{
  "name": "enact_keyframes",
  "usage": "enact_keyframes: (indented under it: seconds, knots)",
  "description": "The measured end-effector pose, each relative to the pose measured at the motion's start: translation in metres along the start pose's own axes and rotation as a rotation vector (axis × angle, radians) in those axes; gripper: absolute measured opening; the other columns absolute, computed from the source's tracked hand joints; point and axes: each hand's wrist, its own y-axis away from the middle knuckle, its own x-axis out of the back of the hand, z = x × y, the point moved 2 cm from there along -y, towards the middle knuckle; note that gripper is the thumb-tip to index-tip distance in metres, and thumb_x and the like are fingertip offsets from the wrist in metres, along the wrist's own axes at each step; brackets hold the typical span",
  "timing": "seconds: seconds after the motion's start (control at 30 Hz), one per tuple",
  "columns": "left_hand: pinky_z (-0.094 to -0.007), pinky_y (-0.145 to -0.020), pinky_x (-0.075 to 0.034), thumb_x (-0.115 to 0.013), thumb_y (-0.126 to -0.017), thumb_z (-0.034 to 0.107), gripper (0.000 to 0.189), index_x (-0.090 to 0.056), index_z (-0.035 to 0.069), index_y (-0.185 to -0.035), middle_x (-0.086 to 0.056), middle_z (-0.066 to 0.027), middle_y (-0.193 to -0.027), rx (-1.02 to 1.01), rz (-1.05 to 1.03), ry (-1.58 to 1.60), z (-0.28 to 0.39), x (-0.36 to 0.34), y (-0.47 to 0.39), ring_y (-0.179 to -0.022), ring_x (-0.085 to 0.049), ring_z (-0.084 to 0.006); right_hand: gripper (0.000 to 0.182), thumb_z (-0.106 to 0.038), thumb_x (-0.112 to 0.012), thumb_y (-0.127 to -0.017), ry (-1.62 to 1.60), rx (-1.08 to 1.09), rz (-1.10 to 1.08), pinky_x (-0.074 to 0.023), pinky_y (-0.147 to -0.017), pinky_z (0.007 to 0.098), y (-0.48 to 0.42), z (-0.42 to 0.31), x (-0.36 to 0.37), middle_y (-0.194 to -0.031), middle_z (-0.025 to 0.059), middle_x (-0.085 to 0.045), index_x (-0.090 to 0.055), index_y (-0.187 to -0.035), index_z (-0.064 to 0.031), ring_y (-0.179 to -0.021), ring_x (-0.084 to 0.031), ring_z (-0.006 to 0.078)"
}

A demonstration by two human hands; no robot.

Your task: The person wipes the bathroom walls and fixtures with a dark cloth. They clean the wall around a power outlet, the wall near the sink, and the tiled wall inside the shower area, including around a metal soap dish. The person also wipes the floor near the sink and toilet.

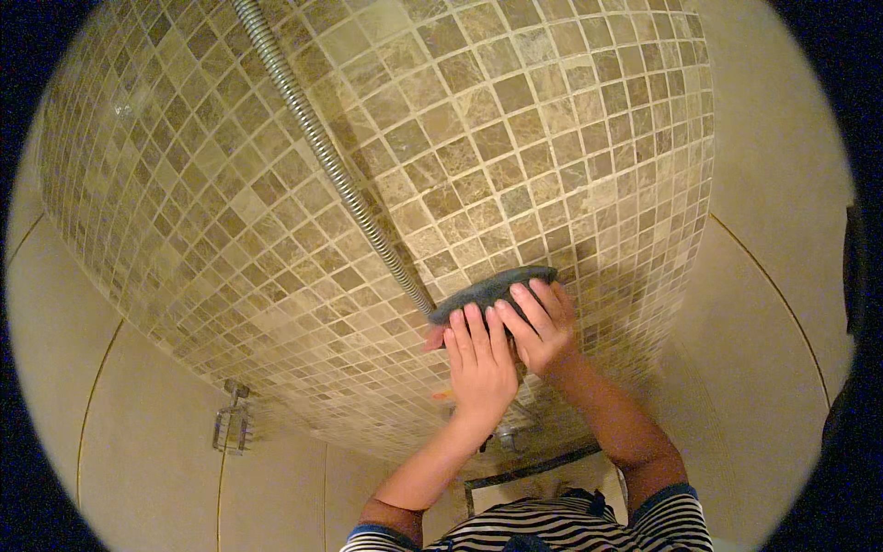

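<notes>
A dark grey pad (pixel 491 291), perhaps a cloth or scouring pad, lies against the brown mosaic tile wall (pixel 483 138). My left hand (pixel 481 359) has its fingers stretched over the pad's lower left part. On its right part rests my right hand (pixel 545 323), fingers bent over it and close beside the left hand. A small pinkish patch (pixel 433 338) shows below the pad's left end; what it is, I cannot tell. The flexible metal shower hose (pixel 331 159) runs down the wall and passes out of sight at the pad's left end.
A metal wire soap holder (pixel 231 428) is fixed to the wall at lower left. Below my hands is a chrome tap fitting (pixel 507 436), partly hidden by my left forearm. A dark-edged frame (pixel 531 466) lies further down. Plain beige wall panels (pixel 766 172) flank the mosaic.
</notes>
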Motion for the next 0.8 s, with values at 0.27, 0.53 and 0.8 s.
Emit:
enact_keyframes:
  seconds: [0.27, 0.53, 0.8]
  knots:
    - [-0.0578, -0.098, -0.023, -0.046, -0.084, 0.014, 0.047, -0.038, -0.007, -0.125, -0.026, -0.0304, -0.135, 0.034, 0.305, 0.122, -0.037, 0.04, -0.095, -0.123, -0.024, -0.0506, 0.037, -0.019, -0.053, -0.078, 0.065, 0.021, 0.045, -0.0283, -0.101, 0.0439, -0.118, 0.001, 0.003, -0.13, 0.0082, -0.042, -0.054, -0.115, -0.0166, -0.121, -0.037, 0.0285]
    - [-0.058, -0.096, -0.026, -0.045, -0.083, 0.014, 0.046, -0.04, 0.002, -0.127, -0.03, -0.0248, -0.135, -0.038, 0.133, 0.166, -0.032, 0.025, -0.046, -0.124, -0.027, -0.0454, 0.033, -0.018, -0.053, -0.081, 0.091, -0.087, 0.062, -0.0315, -0.097, 0.0527, -0.054, -0.011, -0.007, -0.128, 0.0135, -0.043, -0.053, -0.114, -0.0115, -0.116, -0.041, 0.0371]
    - [-0.0617, -0.098, -0.021, -0.04, -0.084, 0.013, 0.047, -0.033, 0.004, -0.13, -0.023, -0.0251, -0.138, -0.066, 0.142, 0.208, -0.017, 0.0, -0.029, -0.124, -0.022, -0.0487, 0.031, -0.016, -0.046, -0.085, 0.167, -0.173, -0.026, -0.0273, -0.101, 0.0506, -0.037, -0.01, -0.004, -0.131, 0.0183, -0.039, -0.052, -0.114, -0.006, -0.121, -0.035, 0.0392]
